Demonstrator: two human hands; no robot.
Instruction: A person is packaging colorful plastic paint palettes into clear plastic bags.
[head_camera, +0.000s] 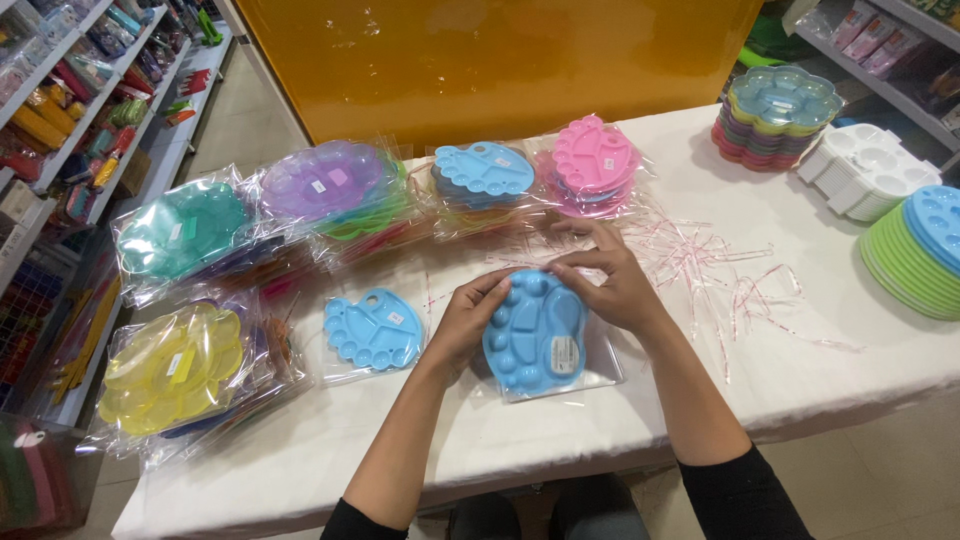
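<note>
At the middle of the white-covered surface (520, 450), a blue paint palette (535, 335) in a clear plastic sleeve (600, 372) is held tilted between both hands. The left hand (470, 320) is pinched on its upper left rim, and the right hand (615, 285) is pinched on the top edge, where the sleeve's mouth appears to lie. The palette is judged light, stiff and thin, of moulded plastic; the sleeve is judged soft, crinkly and slippery, so a grip on the hard rim through the film looks surer than one on loose film.

One more blue palette (373, 328), already bagged, lies flat just left of the hands. Six bagged bundles are counted farther out: yellow (172, 368), teal (182, 230), purple (325, 182), a stacked blue one (483, 172), pink (593, 160) and one mixed stack behind the yellow, partly hidden. Three bare stacks stand at the right: a flower-shaped stack (780, 115), white trays (865, 170) and a green stack topped with blue (915, 255). Peeled adhesive strips (720, 265) are scattered beside the right hand, too many to count.
</note>
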